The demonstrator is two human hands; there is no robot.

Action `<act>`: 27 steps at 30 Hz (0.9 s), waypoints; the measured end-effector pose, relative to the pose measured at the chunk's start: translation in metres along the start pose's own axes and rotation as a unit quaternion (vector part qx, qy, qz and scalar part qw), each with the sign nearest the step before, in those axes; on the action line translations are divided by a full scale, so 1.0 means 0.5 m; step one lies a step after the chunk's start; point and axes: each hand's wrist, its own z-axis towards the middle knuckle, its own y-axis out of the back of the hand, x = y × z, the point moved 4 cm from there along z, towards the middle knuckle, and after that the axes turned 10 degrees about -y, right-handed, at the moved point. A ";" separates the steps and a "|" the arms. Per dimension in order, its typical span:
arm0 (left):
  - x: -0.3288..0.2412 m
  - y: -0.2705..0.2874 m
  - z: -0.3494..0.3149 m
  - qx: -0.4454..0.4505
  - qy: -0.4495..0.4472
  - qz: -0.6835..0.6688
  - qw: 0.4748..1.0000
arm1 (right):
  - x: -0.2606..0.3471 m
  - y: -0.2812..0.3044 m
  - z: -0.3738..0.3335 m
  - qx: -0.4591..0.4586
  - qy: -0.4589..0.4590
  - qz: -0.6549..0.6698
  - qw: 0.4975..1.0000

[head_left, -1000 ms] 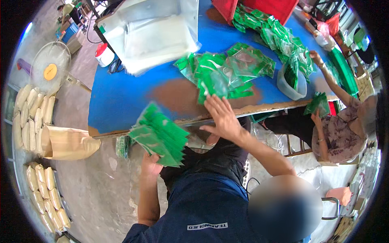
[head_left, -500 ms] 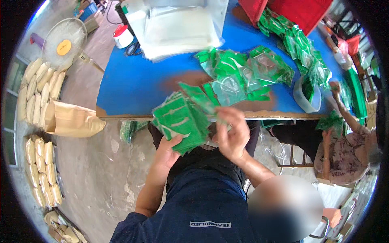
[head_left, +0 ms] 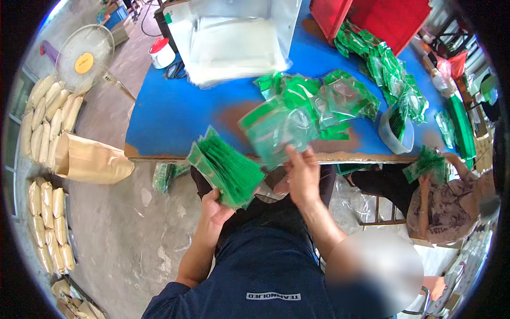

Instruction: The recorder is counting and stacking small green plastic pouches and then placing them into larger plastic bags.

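My left hand (head_left: 215, 210) grips a fanned stack of green packets (head_left: 226, 169) in front of the table's near edge, the thumb at its lower corner. Between the thumb and fingers of my right hand (head_left: 304, 178) is one green-edged clear plastic packet (head_left: 276, 133), slightly blurred and tilted over the table edge. Just beyond it, a loose heap of similar packets (head_left: 348, 98) lies on the blue table (head_left: 175, 117). What the clear packets contain is too small to tell.
Behind stands a clear bin with transparent sheets (head_left: 236, 50). A red crate (head_left: 388, 21), more packets (head_left: 396, 77) and a white tub (head_left: 396, 135) are at the right, near a seated person (head_left: 446, 207) holding green packets. At left are a fan (head_left: 84, 58) and a paper sack (head_left: 93, 158).
My right hand has drawn one packet away from the stack and turned it toward the heap. The stack in my left hand has tilted and fanned out.
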 end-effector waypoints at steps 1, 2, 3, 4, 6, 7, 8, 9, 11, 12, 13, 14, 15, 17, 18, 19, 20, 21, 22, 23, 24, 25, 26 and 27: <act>0.007 0.003 0.005 0.003 0.002 -0.010 1.000 | -0.020 -0.003 -0.013 0.000 -0.037 0.002 0.999; 0.013 0.003 0.008 0.006 0.004 -0.019 1.000 | -0.041 -0.007 -0.026 0.001 -0.076 0.004 0.997; 0.016 -0.003 0.012 0.006 0.004 -0.021 1.000 | -0.055 -0.019 -0.036 0.022 -0.058 0.006 0.998; 0.016 -0.007 0.016 -0.021 -0.012 0.013 1.000 | -0.061 -0.029 -0.041 0.044 -0.042 0.009 0.998; 0.011 -0.018 0.021 -0.049 -0.031 0.049 0.997 | -0.031 -0.003 -0.047 -0.014 0.134 -0.133 0.982; 0.009 -0.017 0.022 -0.073 -0.031 0.112 0.991 | 0.007 -0.007 -0.053 -0.035 0.255 -0.135 0.957; 0.006 -0.014 0.022 -0.097 -0.030 0.174 0.980 | 0.050 -0.015 -0.064 -0.056 0.372 -0.135 0.917; 0.007 -0.017 0.020 -0.097 -0.028 0.174 0.980 | 0.083 -0.019 -0.077 -0.050 0.447 -0.281 0.848; 0.016 -0.015 0.016 -0.137 0.002 0.066 0.988 | 0.074 -0.060 -0.082 0.126 0.473 -0.496 0.717; 0.024 -0.012 0.014 -0.132 0.014 0.066 0.989 | 0.046 -0.072 -0.074 0.205 0.471 -0.568 0.643; 0.021 -0.004 0.004 -0.119 -0.016 0.062 0.991 | 0.023 -0.084 -0.075 0.269 0.436 -0.564 0.648; 0.015 0.006 0.000 -0.107 -0.046 0.057 0.992 | 0.002 -0.089 -0.076 0.332 0.398 -0.556 0.650; 0.006 0.032 -0.004 -0.131 -0.032 0.194 0.972 | -0.015 -0.079 -0.066 0.364 0.373 -0.549 0.653; 0.014 0.017 -0.003 -0.128 -0.028 0.190 0.973 | 0.037 -0.048 -0.028 0.320 0.367 -0.554 0.675; 0.013 0.012 -0.009 -0.131 -0.029 0.193 0.972 | 0.073 -0.030 -0.004 0.278 0.362 -0.550 0.700; 0.007 0.031 -0.023 -0.152 -0.023 0.153 0.976 | 0.115 -0.021 0.012 0.192 0.388 -0.606 0.667; 0.002 0.042 -0.034 -0.151 -0.021 0.153 0.976 | 0.130 0.002 0.037 0.117 0.392 -0.655 0.635; -0.002 0.046 -0.038 -0.119 -0.026 0.131 0.984 | 0.116 0.046 0.055 0.130 0.388 -0.697 0.589; -0.009 0.049 -0.038 -0.088 -0.033 0.110 0.990 | 0.092 0.086 0.074 0.145 0.383 -0.734 0.542; -0.020 0.055 -0.038 -0.085 -0.034 0.110 0.990 | 0.077 0.099 0.075 0.182 0.380 -0.729 0.539; -0.025 0.055 -0.039 -0.054 -0.027 0.114 0.992 | 0.066 0.110 0.065 0.220 0.376 -0.725 0.534; -0.026 0.054 -0.046 -0.026 -0.022 0.119 0.992 | 0.073 0.099 0.049 0.211 0.388 -0.632 0.636; -0.022 0.060 -0.043 -0.028 -0.023 0.119 0.992 | 0.066 0.080 0.030 0.213 0.387 -0.632 0.637; -0.017 0.070 -0.038 -0.031 -0.011 0.106 0.994 | 0.084 0.047 0.014 0.139 0.249 -0.516 0.808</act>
